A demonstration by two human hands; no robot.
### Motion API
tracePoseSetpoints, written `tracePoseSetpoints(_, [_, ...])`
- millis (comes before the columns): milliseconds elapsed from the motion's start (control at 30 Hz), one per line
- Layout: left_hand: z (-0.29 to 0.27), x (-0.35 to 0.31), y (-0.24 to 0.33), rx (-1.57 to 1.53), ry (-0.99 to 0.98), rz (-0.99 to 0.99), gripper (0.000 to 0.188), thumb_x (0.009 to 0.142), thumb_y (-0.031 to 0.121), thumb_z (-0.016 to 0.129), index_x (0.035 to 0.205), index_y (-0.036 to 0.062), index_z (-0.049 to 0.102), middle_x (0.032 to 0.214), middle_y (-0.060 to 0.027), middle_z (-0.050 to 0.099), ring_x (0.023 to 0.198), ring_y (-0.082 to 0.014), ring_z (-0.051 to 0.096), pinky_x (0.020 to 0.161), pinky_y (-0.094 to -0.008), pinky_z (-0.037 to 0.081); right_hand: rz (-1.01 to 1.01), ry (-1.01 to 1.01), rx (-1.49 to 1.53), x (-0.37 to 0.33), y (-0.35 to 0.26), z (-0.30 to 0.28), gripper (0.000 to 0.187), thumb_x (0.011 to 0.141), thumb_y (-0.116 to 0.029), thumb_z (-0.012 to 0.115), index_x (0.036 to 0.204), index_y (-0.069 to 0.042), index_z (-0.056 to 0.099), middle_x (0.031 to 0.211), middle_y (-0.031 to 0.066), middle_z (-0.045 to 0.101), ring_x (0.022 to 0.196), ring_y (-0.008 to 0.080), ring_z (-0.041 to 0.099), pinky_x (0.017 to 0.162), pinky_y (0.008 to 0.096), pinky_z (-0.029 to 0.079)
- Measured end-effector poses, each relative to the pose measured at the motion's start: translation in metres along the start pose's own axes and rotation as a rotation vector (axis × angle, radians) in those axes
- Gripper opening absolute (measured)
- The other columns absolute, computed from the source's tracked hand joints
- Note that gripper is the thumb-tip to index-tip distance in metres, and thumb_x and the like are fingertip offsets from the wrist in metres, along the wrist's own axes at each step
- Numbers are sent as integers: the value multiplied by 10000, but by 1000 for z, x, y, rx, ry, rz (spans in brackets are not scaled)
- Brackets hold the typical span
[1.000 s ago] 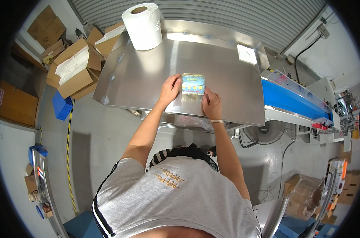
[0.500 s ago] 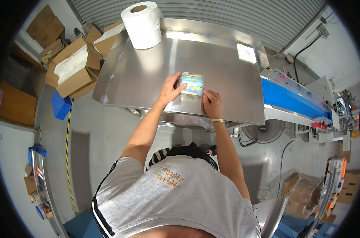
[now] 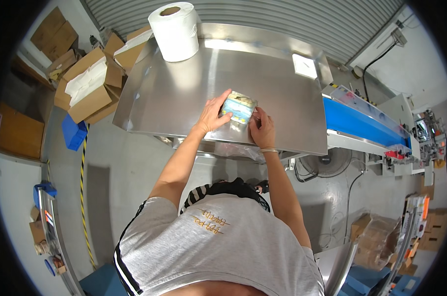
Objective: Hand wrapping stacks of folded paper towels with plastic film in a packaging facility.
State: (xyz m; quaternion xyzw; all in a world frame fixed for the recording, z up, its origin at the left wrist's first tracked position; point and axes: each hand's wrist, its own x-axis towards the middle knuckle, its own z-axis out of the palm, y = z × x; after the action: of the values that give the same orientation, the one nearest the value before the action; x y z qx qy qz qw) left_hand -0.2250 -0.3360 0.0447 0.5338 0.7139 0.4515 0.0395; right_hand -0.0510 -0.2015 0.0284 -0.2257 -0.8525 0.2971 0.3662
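A small square packet in shiny clear wrap, blue and yellow, is tilted just above or against the steel table. My left hand grips its left side, with the thumb across the lower front and the fingers along the upper left edge. At the packet's right edge, the fingers of my right hand are bent together and close on the wrap near the lower corner. How much wrap they pinch is hard to see.
A big white paper roll stands at the table's back left, and a white square pad lies at the back right. Open cartons sit to the left. A blue conveyor belt adjoins the right side, near a floor fan.
The packet has turned clockwise and tipped, so its face now slants. My left fingers have shifted up its edge, and my right hand has moved slightly left and up along its side.
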Motion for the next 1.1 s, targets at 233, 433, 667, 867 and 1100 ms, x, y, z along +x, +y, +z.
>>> tracePoseSetpoints(233, [1, -2, 6, 29, -14, 11, 774, 734, 354, 662, 1406, 105, 370, 1140, -193, 580, 1070, -338, 526, 951, -436, 368, -34, -22, -29, 0, 4, -1, 426, 804, -115, 602, 1224, -64, 544, 945, 90, 674, 843, 298, 592, 789, 393, 485])
tracePoseSetpoints(433, [9, -7, 8, 170, 122, 83, 831, 680, 427, 745, 1362, 92, 406, 1300, -196, 480, 1142, -368, 491, 991, -458, 377, -46, -25, 53, 3, -1, -3, 392, 795, -45, 575, 1187, -40, 569, 929, 108, 677, 831, 307, 591, 782, 405, 477])
tracePoseSetpoints(667, [9, -2, 10, 297, 107, 251, 863, 667, 473, 758, 1363, 98, 412, 1430, -158, 367, 1253, -359, 411, 1030, -456, 358, -44, -7, 25, 3, 2, 0, 365, 791, -21, 567, 1155, -50, 589, 911, 110, 683, 838, 317, 598, 791, 420, 468])
tracePoseSetpoints(867, [15, -4, 3, 272, 88, 165, 903, 656, 512, 763, 1376, 107, 399, 1420, -158, 375, 1260, -360, 410, 1035, -456, 361, -44, 12, 8, 2, 0, -1, 332, 794, -46, 568, 1124, -65, 603, 913, 101, 684, 855, 317, 603, 810, 421, 460])
tracePoseSetpoints(1100, [15, -3, 7, 154, 80, 22, 941, 642, 504, 787, 1383, 92, 381, 1423, -176, 358, 1271, -380, 397, 1031, -447, 385, -27, -11, 11, 1, -2, -3, 303, 793, -64, 573, 1091, -94, 619, 919, 89, 680, 865, 310, 607, 819, 420, 456])
